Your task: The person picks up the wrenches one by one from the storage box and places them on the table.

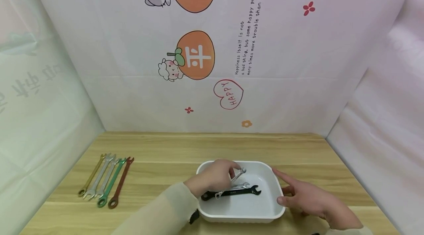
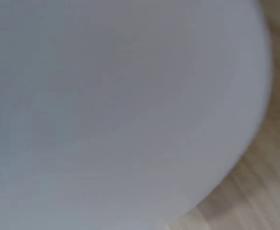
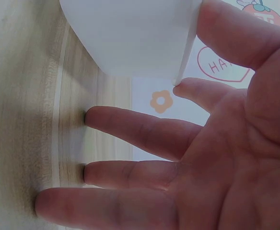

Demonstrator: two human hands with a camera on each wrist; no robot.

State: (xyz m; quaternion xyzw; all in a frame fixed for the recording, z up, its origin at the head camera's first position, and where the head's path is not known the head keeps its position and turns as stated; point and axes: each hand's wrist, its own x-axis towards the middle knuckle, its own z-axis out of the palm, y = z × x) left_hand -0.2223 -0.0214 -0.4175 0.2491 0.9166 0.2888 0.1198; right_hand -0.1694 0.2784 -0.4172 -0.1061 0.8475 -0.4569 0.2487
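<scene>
In the head view my left hand (image 1: pixel 214 176) reaches over the left half of a white tray (image 1: pixel 243 211) and grips a small silver wrench (image 1: pixel 237 175) lying aslant. Under and beside it in the tray are a black wrench (image 1: pixel 243 191) and another silver wrench (image 1: pixel 246 185), both partly hidden. The blurred white wall of the tray (image 2: pixel 130 120) fills most of the left wrist view. My right hand (image 1: pixel 311 199) steadies the tray's right side, thumb and index finger touching the rim. In the right wrist view its other fingers (image 3: pixel 140 132) are extended, tips resting on the table.
Several wrenches, gold, silver, green (image 1: pixel 112 183) and red (image 1: pixel 122 181), lie side by side on the wooden table (image 1: pixel 159 170) at the left. White printed cloth (image 1: pixel 281 98) stands behind the table, with plain pale cloth at both sides.
</scene>
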